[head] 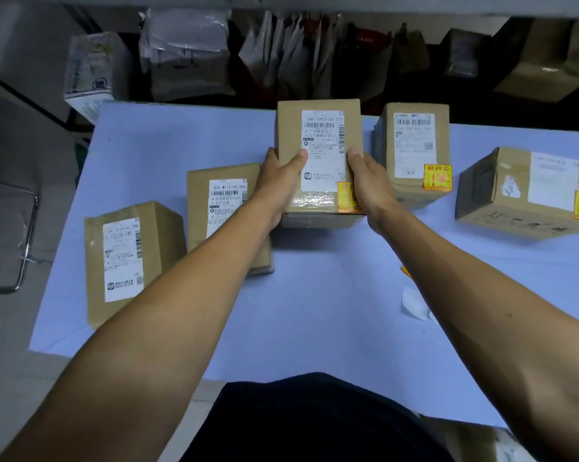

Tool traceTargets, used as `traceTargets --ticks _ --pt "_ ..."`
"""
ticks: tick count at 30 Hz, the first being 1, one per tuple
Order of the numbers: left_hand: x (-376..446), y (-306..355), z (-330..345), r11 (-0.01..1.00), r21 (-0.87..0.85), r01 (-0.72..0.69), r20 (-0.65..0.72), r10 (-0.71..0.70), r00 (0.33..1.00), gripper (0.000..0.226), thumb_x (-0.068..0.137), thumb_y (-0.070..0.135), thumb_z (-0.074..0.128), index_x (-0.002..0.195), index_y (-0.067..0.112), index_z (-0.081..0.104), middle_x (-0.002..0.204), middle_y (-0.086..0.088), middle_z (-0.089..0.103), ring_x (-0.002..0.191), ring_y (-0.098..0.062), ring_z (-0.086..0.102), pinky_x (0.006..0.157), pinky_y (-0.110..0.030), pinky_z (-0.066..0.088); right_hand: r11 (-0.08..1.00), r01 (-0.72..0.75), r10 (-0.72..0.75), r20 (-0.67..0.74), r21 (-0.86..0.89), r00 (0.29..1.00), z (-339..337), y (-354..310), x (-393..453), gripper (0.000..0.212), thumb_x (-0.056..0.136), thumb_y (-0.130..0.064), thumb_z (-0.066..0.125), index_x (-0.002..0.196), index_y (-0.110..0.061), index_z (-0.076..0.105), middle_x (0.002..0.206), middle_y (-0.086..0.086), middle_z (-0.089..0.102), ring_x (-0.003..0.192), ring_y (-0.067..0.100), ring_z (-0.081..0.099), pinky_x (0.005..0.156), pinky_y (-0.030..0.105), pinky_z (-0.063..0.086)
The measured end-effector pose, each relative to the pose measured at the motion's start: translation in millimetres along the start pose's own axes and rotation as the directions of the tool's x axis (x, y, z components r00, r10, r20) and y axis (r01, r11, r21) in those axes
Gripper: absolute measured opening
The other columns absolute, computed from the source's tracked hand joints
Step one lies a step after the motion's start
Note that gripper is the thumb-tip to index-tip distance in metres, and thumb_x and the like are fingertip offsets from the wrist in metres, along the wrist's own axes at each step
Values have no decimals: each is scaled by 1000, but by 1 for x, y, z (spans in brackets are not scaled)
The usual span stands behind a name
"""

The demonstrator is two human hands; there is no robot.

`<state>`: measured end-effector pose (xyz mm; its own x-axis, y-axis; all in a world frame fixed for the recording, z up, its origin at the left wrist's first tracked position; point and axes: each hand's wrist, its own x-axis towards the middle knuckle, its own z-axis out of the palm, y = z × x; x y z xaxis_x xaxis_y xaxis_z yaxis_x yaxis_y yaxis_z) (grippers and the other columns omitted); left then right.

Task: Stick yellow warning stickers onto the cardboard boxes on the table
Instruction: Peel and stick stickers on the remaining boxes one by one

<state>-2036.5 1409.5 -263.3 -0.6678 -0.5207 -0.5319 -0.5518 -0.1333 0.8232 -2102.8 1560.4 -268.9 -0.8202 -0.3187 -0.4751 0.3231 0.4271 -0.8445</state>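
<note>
Hands (328, 181) around rectangular cardboard box (318, 128)

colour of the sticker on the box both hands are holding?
Yellow with red-orange print, at the near right corner of the held box; sticker shows in the head view.

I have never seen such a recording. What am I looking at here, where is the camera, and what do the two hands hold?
There is no machine here. A person wears one camera on the head, which looks forward and down, so you see that person's own arms.

The left hand and the right hand grip the middle box by its two sides. This box already carries a yellow warning sticker at its near right corner.

On the pale blue table lie four more cardboard boxes. The two right boxes have yellow stickers. On the two left boxes no sticker shows, only white shipping labels. A white paper scrap lies near the right arm.
</note>
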Motion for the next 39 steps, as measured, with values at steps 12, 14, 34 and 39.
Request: traceTargets --ticks 12,14,34,39 --pt "75 6 20 999 53 8 14 -9 1000 35 95 38 58 129 27 56 117 10 69 106 -10 66 96 -34 52 994 -52 42 -100 -100 994 8 -5 69 39 100 -50 35 123 -30 60 117 -10 68 110 14 62 104 41 45" --pt "78 5 20 998 58 -16 13 16 1000 32 97 35 57 128 26 55 114 11 69 104 -8 66 91 -28 52 994 -24 11 -114 -109 993 8 -2 74 37 101 -48 36 123 -32 60 115 -11 69 110 14 62 103 39 46" --pt "-19 93 -66 115 945 -306 232 421 877 63 102 52 33 155 19 25 166 -12 9 153 -33 1 120 -57 5 247 332 -472 186 -910 862 -24 -93 -16 64 103 -49 35 156 -14 25 164 10 23 152 29 18 120 49 22" --pt "-58 76 -110 42 971 -237 193 453 871 64 102 55 27 157 23 20 167 -11 4 153 -33 -3 120 -58 3 134 389 -513 272 -912 814 -3 -109 -55 65 103 -51 32 158 -18 20 166 9 17 154 27 14 121 49 18"
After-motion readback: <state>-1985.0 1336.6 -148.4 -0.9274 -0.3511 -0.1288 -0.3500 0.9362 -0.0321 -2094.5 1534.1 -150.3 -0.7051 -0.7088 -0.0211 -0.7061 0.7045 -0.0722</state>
